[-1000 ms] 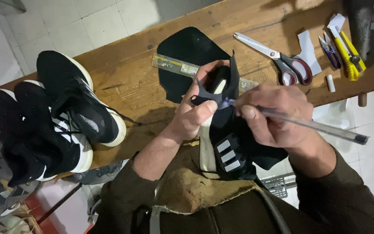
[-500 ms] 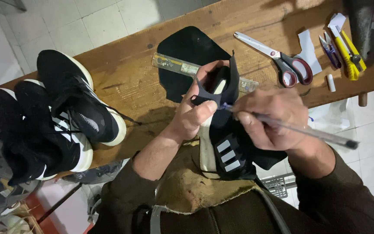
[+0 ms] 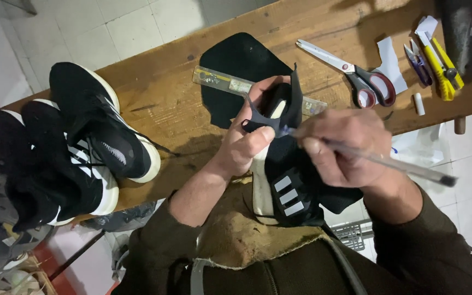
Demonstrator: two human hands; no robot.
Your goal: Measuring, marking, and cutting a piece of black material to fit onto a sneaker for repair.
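Since the earlier frame the pen has swung a little: its free end now sits lower at the right, and its tip stays at the shoe's collar. The right hand, just right of centre, pinches the pen between thumb and fingers. The left hand, at centre, is clenched on the shoe, thumb pressing the dark collar edge, fingers curled behind the heel. The shoe, black with white stripes and a pale sole, stands upright on the person's lap at lower centre, resting on a brown apron.

Behind the hands, on the wooden bench, lie a black sheet and a clear ruler across it, partly hidden by the left hand. At upper right are scissors with red-lined handles, white scraps of paper, small snips, a yellow knife and a white stub. At the left of the frame two black shoes with white soles rest on the bench edge, touching each other.
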